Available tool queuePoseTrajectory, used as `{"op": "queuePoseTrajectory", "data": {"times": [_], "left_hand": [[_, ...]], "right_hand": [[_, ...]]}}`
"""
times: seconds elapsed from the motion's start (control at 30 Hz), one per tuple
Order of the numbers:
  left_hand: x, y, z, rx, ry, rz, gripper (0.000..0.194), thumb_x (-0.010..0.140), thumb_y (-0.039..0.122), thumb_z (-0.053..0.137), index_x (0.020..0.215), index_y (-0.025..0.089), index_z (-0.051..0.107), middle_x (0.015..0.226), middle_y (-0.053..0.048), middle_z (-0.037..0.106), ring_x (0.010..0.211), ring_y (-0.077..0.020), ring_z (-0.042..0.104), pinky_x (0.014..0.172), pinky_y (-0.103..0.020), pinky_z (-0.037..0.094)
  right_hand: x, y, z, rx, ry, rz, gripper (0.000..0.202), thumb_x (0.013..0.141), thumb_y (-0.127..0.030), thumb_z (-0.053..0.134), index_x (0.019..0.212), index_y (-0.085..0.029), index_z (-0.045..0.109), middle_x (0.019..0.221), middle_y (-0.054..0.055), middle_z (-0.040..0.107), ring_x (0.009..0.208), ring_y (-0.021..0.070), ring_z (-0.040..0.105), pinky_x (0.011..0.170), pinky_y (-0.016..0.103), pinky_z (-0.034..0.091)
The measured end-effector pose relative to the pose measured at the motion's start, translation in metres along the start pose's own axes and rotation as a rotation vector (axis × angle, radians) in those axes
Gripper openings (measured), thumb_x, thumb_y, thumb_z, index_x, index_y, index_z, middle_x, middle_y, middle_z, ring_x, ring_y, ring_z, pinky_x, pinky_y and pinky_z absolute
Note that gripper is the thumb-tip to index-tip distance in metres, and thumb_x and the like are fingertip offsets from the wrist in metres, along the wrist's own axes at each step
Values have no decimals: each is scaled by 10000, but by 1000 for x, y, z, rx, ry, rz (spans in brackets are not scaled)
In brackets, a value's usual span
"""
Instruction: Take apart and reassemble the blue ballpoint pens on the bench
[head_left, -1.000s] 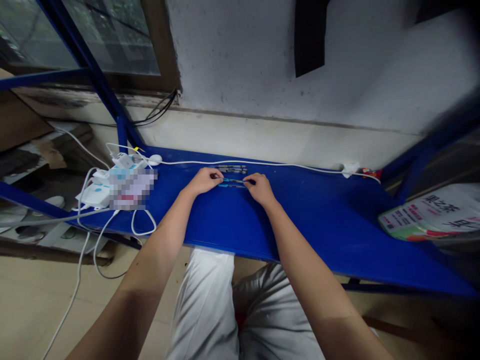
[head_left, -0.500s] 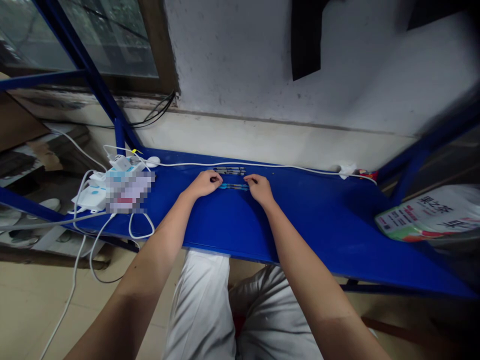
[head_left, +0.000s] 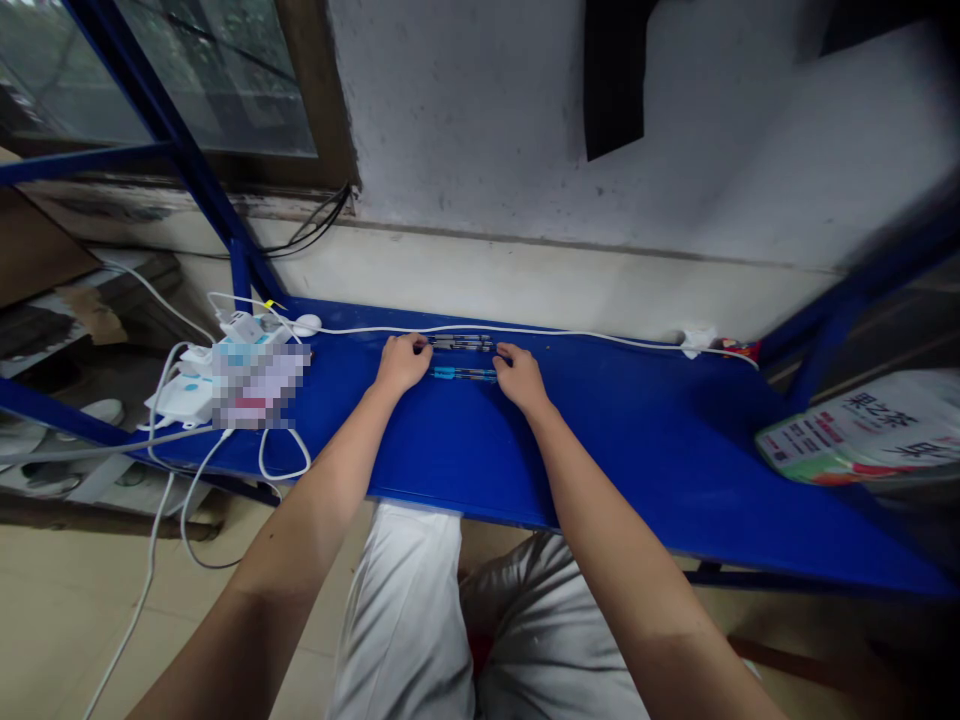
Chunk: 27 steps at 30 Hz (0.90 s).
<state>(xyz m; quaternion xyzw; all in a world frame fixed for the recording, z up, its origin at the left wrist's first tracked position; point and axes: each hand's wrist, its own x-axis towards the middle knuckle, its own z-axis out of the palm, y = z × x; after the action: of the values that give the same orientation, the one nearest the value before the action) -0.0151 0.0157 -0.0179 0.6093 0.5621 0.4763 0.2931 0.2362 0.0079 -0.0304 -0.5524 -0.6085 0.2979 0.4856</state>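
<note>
Several dark pens with clear and grey barrels (head_left: 461, 343) lie side by side on the blue tabletop (head_left: 457, 450). Nearer me is a small group of blue pens (head_left: 463, 374), parallel to them. My left hand (head_left: 405, 362) rests at the left ends of the dark pens, thumb and forefinger apart. Opposite it, my right hand (head_left: 519, 376) has its forefinger near the right ends of the dark pens and its thumb by the tips of the blue ones. No pen is visibly lifted. Whether the fingertips touch the pens is too small to tell.
A power strip with white plugs (head_left: 187, 385) and a blurred-out box (head_left: 259, 385) occupy the left end. Along the back runs a white cable (head_left: 570, 333). A large labelled bottle or pack (head_left: 862, 425) is at the right. Blue frame posts (head_left: 240, 265) rise beside the wall.
My left hand has shifted slightly left and away from the blue pens, toward the dark pens' ends. My right forefinger has spread away from the thumb. The blue pens show more fully.
</note>
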Motion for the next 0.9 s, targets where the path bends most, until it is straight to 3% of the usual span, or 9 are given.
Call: {"op": "queuePoseTrajectory", "data": {"times": [0.23,0.33,0.47,0.63,0.77,0.9], "left_hand": [[-1,1,7,79,118,23,140,734,202,779,873,198,756,895,-84,716,885,-251,637,936,-411,498],[2,5,6,-50,166,24,146,736,165,771,881,183,767,827,-41,678,791,-194,621,840,-347,513],[0,17,7,-327,111,-17,47,816,180,754,859,169,737,729,-10,657,682,-143,609,741,-301,519],[-9,37,10,-715,11,-47,196,914,315,760,869,177,628,795,-35,709,707,-124,668,668,-261,536],[-15,49,10,-799,-80,-41,248,938,387,747,903,185,607,1035,-98,784,588,-73,599,449,-202,353],[-21,59,8,-822,-189,-81,232,931,394,742,1026,198,663,1213,-119,774,502,-43,498,383,-216,226]], "right_hand": [[-2,-1,3,54,-14,12,220,831,-208,696,1040,-220,762,1100,116,763,1160,303,679,1112,524,478],[-4,-4,4,131,31,-34,250,788,-207,720,1033,-224,763,1072,92,730,1030,265,676,1026,472,521],[-10,-17,-1,131,46,-127,225,786,-221,711,999,-231,783,962,56,653,793,200,597,866,396,526],[-24,-37,-2,174,-90,-188,137,858,-369,695,874,-244,748,789,23,631,738,197,549,727,334,460],[-35,-53,3,422,-315,-25,266,833,-481,750,883,-223,707,631,-40,485,570,130,419,544,266,332],[-41,-66,3,754,-555,183,307,869,-485,748,935,-192,689,571,-102,295,476,74,204,455,225,169]]}}
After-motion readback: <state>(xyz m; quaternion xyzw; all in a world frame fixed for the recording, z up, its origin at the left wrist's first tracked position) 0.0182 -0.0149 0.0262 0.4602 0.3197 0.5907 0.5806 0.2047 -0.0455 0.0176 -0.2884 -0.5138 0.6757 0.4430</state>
